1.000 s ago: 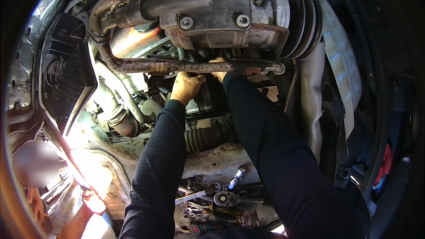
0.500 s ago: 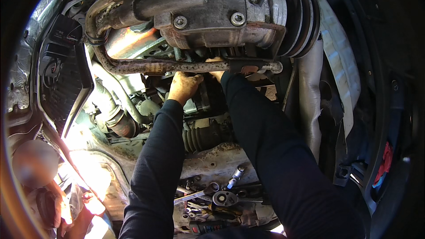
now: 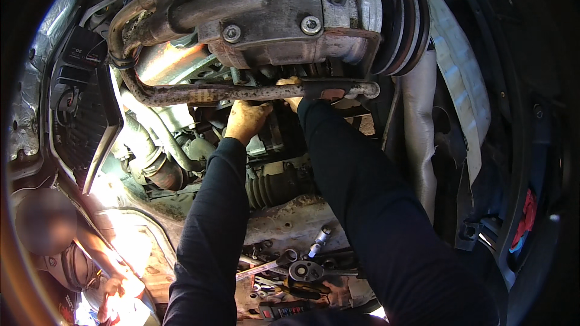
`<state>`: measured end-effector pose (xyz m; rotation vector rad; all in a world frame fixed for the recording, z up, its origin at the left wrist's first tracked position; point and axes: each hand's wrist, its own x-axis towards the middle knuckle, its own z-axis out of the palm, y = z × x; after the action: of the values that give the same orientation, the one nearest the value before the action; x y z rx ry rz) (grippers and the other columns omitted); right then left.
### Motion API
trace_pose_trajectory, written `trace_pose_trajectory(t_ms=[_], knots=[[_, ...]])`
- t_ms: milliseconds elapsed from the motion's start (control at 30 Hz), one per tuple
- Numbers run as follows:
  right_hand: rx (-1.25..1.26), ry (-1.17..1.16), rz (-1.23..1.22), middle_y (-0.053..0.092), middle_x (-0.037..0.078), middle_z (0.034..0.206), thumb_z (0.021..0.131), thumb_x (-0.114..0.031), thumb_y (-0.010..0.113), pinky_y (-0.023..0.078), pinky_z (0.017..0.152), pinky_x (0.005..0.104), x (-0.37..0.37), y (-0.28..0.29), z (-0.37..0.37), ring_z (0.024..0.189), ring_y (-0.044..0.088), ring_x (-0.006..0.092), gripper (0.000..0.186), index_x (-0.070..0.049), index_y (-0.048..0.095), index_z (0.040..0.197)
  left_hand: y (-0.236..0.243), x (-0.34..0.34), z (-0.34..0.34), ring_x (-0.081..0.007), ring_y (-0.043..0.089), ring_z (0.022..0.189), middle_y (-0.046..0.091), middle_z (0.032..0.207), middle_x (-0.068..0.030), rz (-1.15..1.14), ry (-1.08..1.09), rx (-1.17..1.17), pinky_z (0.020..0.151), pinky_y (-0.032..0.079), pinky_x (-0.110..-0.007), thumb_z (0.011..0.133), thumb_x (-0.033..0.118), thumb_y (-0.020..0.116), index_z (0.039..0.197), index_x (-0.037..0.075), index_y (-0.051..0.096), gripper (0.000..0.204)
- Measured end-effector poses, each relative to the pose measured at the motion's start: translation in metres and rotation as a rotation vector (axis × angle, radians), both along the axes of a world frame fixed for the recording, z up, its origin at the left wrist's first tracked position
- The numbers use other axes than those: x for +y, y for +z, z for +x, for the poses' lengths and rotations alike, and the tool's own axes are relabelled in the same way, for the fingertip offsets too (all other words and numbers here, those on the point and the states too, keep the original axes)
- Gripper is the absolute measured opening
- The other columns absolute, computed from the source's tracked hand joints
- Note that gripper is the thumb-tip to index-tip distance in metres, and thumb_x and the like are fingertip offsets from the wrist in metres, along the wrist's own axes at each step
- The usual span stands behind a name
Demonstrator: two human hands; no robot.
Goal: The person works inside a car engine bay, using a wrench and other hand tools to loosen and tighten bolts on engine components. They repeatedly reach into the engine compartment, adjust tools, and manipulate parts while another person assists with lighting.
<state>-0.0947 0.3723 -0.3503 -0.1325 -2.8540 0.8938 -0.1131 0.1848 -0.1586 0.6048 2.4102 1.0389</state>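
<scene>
A rusty, pale metal pipe [image 3: 241, 93] crosses the engine bay in front of both of my hands. My left hand [image 3: 245, 122] is closed just below it, thumb toward the right; whatever its fingers hold is hidden. Farther right, my right hand [image 3: 293, 102] reaches behind the pipe near its dark sleeve [image 3: 323, 90], and its fingers are mostly hidden. Above the hands sits a big grey metal engine housing [image 3: 272, 27] with two bolt heads. Under them is a dark gap with a black ribbed rubber boot [image 3: 275, 190].
On the near ledge lie a ratchet [image 3: 306, 270], a socket joint [image 3: 320, 241], a wrench [image 3: 266, 265] and several other tools. Ribbed pulleys [image 3: 408, 21] stand at the upper right, a black plastic box [image 3: 84, 96] at left. Another person's hand [image 3: 112, 290] shows at lower left.
The view has shifted slightly, so the engine sits a little farther left. My hands keep nearly the same places by the pipe. The other person's arm at lower left has moved.
</scene>
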Motion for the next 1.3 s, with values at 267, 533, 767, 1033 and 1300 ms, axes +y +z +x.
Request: trace_pose_trajectory(t_ms=[267, 533, 767, 1033, 1300], knots=[[0.002, -0.007, 0.004, 0.069, 0.012, 0.099, 0.088, -0.015, 0.072, 0.054, 0.087, 0.0482, 0.002, -0.001, -0.001, 0.1, 0.068, 0.0369, 0.014, -0.012, 0.067, 0.101, -0.009, -0.001, -0.001, -0.0334, 0.072, 0.107, 0.077, 0.11, -0.0174, 0.02, -0.003, 0.102, 0.095, 0.055, -0.039, 0.09, 0.021, 0.072, 0.111, 0.002, 0.075, 0.029], [-0.003, -0.005, 0.013, 0.069, 0.012, 0.099, 0.088, -0.015, 0.072, 0.054, 0.087, 0.0481, 0.002, 0.002, 0.001, 0.1, 0.068, 0.0369, 0.014, -0.012, 0.067, 0.101, -0.013, -0.005, -0.003, -0.0338, 0.071, 0.108, 0.077, 0.111, -0.0166, -0.041, -0.113, 0.138, 0.096, 0.054, -0.04, 0.092, 0.025, 0.071, 0.112, 0.005, 0.076, 0.029], [-0.012, -0.005, 0.015, 0.069, 0.012, 0.099, 0.088, -0.015, 0.072, 0.054, 0.087, 0.048, 0.004, 0.004, 0.002, 0.1, 0.068, 0.0369, 0.013, -0.012, 0.068, 0.101, 0.005, -0.001, 0.004, -0.0339, 0.071, 0.109, 0.076, 0.114, -0.0167, -0.019, -0.039, 0.059, 0.097, 0.055, -0.041, 0.093, 0.03, 0.069, 0.111, 0.007, 0.077, 0.03], [-0.013, -0.01, 0.017, 0.069, 0.012, 0.099, 0.089, -0.015, 0.071, 0.054, 0.087, 0.0479, 0.003, 0.006, 0.001, 0.1, 0.068, 0.0369, 0.013, -0.013, 0.068, 0.101, -0.009, -0.002, -0.002, -0.0369, 0.07, 0.111, 0.075, 0.116, -0.0182, -0.105, -0.091, 0.255, 0.097, 0.055, -0.043, 0.091, 0.031, 0.073, 0.112, 0.007, 0.076, 0.032], [-0.012, -0.019, 0.016, 0.069, 0.012, 0.099, 0.089, -0.015, 0.071, 0.054, 0.087, 0.0478, 0.001, 0.004, 0.001, 0.1, 0.068, 0.0368, 0.012, -0.013, 0.068, 0.101, 0.005, 0.006, 0.007, -0.0386, 0.07, 0.114, 0.074, 0.115, -0.0244, -0.161, 0.161, -0.07, 0.096, 0.055, -0.044, 0.087, 0.032, 0.076, 0.11, 0.003, 0.076, 0.037]])
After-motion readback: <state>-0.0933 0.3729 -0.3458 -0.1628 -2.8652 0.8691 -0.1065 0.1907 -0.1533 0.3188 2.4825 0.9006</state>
